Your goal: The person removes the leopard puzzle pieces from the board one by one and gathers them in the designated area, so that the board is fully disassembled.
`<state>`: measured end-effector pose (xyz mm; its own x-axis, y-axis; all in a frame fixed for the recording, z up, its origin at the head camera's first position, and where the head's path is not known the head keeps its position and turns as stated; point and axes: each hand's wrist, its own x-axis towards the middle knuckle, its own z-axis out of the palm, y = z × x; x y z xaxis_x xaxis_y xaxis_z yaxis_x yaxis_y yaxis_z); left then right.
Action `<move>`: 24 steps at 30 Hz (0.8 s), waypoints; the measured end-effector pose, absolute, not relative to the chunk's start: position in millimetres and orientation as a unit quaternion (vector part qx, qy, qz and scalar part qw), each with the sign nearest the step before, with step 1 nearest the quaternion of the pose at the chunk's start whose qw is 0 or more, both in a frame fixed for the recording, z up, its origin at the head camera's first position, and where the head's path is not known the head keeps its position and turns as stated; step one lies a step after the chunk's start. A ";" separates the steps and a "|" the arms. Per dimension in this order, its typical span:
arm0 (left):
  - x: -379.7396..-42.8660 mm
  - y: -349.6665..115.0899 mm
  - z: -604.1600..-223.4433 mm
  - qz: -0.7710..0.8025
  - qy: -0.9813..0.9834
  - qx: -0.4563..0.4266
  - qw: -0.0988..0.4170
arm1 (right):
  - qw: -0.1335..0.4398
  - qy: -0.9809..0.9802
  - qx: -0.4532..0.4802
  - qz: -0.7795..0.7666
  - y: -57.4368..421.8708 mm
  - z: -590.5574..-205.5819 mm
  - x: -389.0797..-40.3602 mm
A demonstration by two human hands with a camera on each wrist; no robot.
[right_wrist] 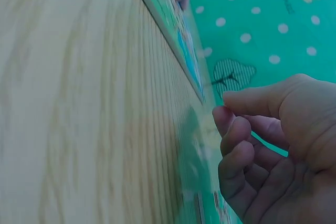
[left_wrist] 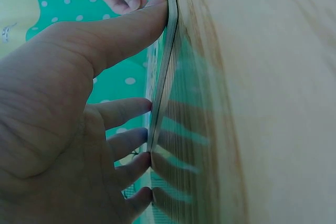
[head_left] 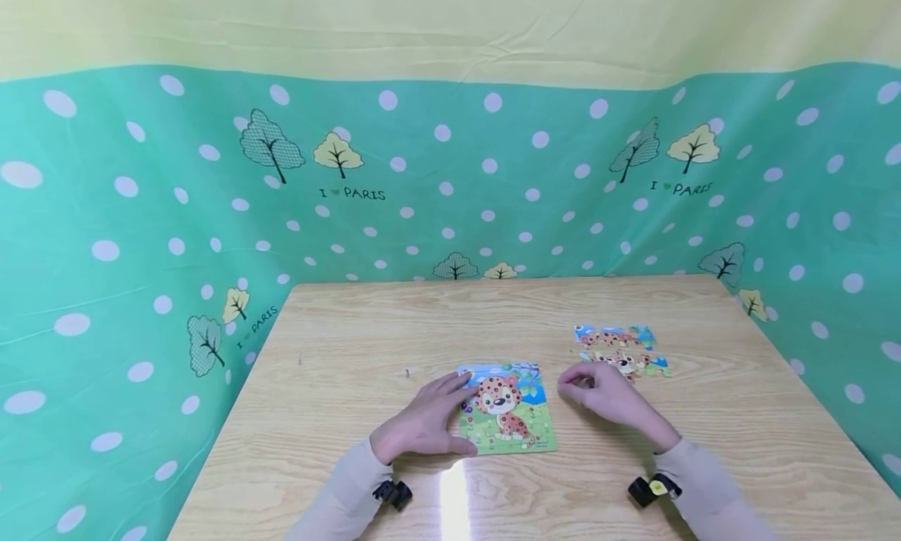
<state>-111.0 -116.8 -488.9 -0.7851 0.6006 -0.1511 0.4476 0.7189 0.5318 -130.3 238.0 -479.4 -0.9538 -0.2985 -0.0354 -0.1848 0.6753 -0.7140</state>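
A square puzzle board [head_left: 517, 416] with a cartoon leopard on grass lies flat on the table in the middle of the head view. My left hand [head_left: 431, 417] rests on its left side, fingers spread over the upper left and thumb at the lower left edge. To the right of the board is my right hand [head_left: 614, 396], its fingers curled and its thumb tip close to the index tip [right_wrist: 223, 116]; nothing shows between them. Just beyond that hand lie leopard puzzle pieces in two rows, a far row [head_left: 612, 338] and a near row [head_left: 656, 364] partly covered by the hand.
The wooden table [head_left: 338, 424] reaches back to a green dotted cloth [head_left: 422, 181] that hangs behind it and on both sides. Two tiny dark specks lie left of the board, one of them a small bit [head_left: 407, 373]. Light glares on the tabletop in front.
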 end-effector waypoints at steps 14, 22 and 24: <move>-112.1 -116.6 -490.6 0.231 0.917 0.286 0.154 | 0.091 0.891 -0.167 -0.412 200.5 -483.7 -123.5; -112.5 -116.9 -490.3 0.234 0.915 0.289 0.153 | 0.107 0.879 -0.188 -0.425 179.1 -484.2 -114.4; -112.7 -116.9 -490.1 0.236 0.915 0.290 0.154 | 0.110 0.878 -0.192 -0.425 173.9 -483.0 -112.0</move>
<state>-112.7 -116.9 -490.1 -0.7850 0.6025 -0.1442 0.4575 0.7207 0.5208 -112.0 173.9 -483.0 -0.9025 -0.4297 -0.0294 -0.2434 0.5653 -0.7882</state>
